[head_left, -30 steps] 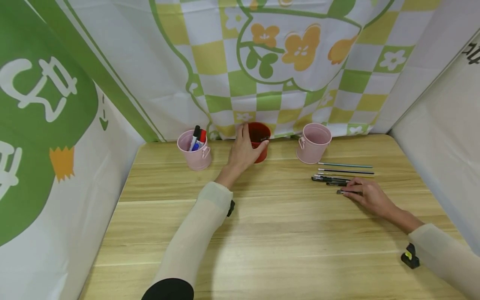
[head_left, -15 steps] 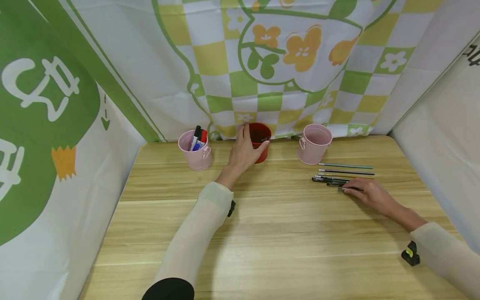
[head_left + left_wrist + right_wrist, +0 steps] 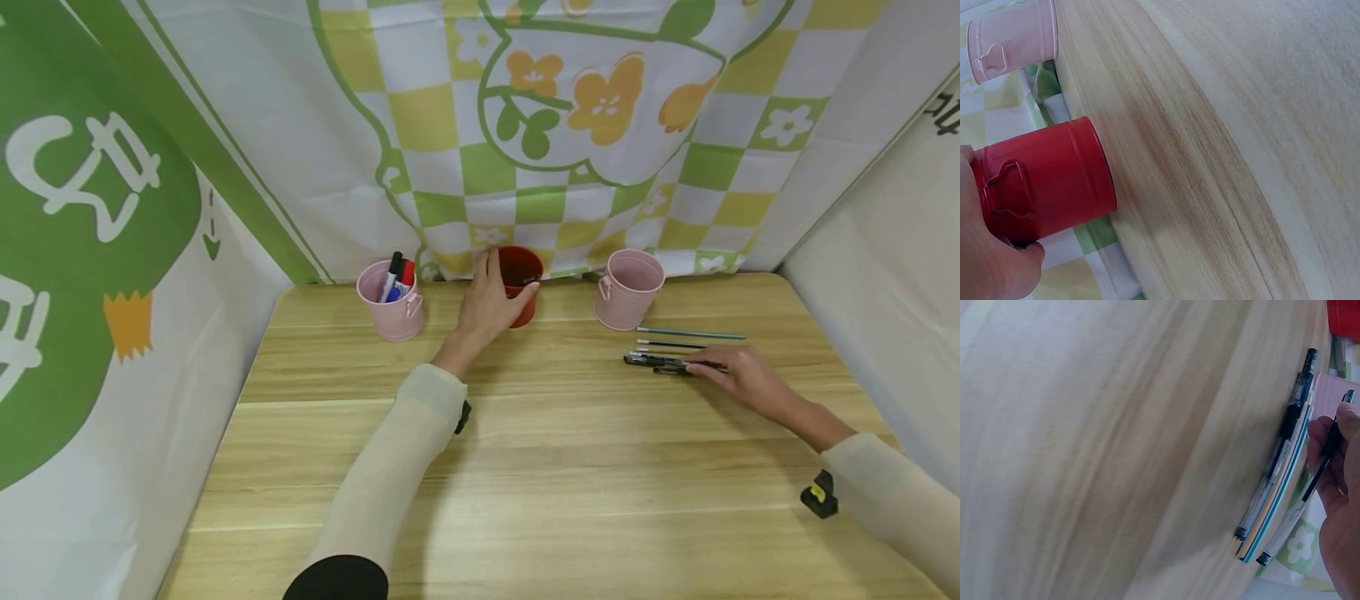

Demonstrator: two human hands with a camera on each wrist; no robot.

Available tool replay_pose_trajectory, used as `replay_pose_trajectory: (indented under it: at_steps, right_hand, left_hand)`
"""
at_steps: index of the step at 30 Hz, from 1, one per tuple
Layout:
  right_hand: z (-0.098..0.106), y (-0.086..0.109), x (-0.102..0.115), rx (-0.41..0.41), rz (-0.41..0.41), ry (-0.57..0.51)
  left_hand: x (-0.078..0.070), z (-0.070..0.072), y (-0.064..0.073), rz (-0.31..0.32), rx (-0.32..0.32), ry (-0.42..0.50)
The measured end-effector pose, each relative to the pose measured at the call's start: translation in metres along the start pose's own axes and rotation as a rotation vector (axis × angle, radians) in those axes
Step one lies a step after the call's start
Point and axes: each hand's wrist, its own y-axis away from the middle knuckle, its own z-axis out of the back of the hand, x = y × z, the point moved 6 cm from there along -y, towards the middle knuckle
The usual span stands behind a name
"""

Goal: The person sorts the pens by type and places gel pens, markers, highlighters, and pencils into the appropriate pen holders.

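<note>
In the head view my left hand (image 3: 483,310) grips the rim of a small red bucket (image 3: 524,313) at the back of the table. Something dark shows inside the bucket, too small to tell. The left wrist view shows the bucket (image 3: 1044,178) standing upright, its wire handle facing the thumb. My right hand (image 3: 750,383) pinches a black gel pen (image 3: 1295,514) with a clear barrel, raised off the tabletop in the right wrist view. Beside it on the table lie other black pens (image 3: 1289,422) and several slim pencils (image 3: 690,333), one of them teal.
A pink bucket (image 3: 621,306) stands behind the pencils. Another pink bucket (image 3: 393,323) at left holds markers (image 3: 395,279) with black, red and blue parts. A patterned cloth (image 3: 540,204) hangs right behind the buckets. The wooden table (image 3: 570,467) stretches out in front.
My right hand has moved slightly back, over the row of pens, with the pen in its fingers. The left hand stays on the red bucket.
</note>
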Motion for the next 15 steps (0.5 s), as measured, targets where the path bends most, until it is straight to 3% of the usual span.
replay_pose_trajectory:
  at_steps: [15]
  right_hand:
    - [0.012, -0.033, 0.011, -0.034, -0.020, -0.041]
  left_hand:
    - [-0.001, 0.000, 0.000, -0.005, 0.004, 0.003]
